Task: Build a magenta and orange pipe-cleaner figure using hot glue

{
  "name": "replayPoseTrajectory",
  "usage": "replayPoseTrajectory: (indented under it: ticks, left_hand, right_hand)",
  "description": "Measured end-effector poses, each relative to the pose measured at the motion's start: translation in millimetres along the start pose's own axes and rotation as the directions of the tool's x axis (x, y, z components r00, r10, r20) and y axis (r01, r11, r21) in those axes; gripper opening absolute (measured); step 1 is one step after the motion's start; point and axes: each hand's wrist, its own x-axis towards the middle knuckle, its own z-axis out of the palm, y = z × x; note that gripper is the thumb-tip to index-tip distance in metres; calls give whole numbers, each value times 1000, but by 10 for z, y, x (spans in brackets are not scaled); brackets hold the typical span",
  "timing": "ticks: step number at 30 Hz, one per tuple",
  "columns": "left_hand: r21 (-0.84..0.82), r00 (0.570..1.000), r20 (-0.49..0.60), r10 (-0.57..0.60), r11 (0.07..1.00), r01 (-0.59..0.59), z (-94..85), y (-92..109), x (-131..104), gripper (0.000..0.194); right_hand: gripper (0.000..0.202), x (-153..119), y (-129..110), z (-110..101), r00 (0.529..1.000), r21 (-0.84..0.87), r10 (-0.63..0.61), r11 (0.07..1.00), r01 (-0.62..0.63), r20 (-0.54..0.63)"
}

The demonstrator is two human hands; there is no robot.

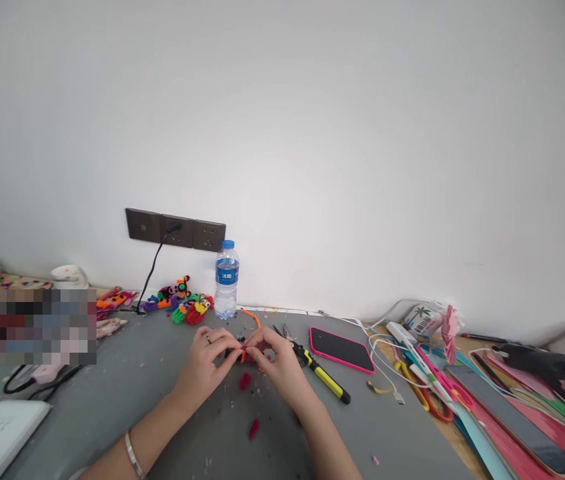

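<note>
My left hand [206, 365] and my right hand [278, 368] meet above the grey mat [197, 427], thumbs and forefingers pinched together. Between the fingertips is a small piece of fuzzy pipe cleaner [243, 349], magenta where it shows; most of it is covered by the fingers. An orange pipe cleaner [252, 317] sticks up behind my right fingers, and whether it joins the held piece I cannot tell. Below the hands lie a short crimson fuzzy piece [245, 381] and another such piece [254, 429]. Yellow-and-black pliers [328, 381] rest just right of my right hand.
A water bottle [227, 283] stands by the wall, beside colourful pipe-cleaner figures [195, 310]. A pink-edged phone [341, 350] lies behind the pliers. White cables [377, 353], scissors [432, 400] and coloured sheets [527, 427] crowd the right. A white box [2, 437] sits front left.
</note>
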Motion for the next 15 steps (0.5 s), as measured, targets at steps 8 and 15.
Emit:
replayPoseTrajectory:
  ticks: [8, 15]
  left_hand:
    - [-25, 984, -135, 115, 993, -119, 16, -49, -10, 9]
    - [-69, 985, -104, 134, 987, -142, 26, -85, 2, 10]
  right_hand:
    - [23, 11, 45, 22, 992, 275, 100, 954, -116, 70]
    - [25, 16, 45, 5, 975, 280, 188, 936, -215, 122]
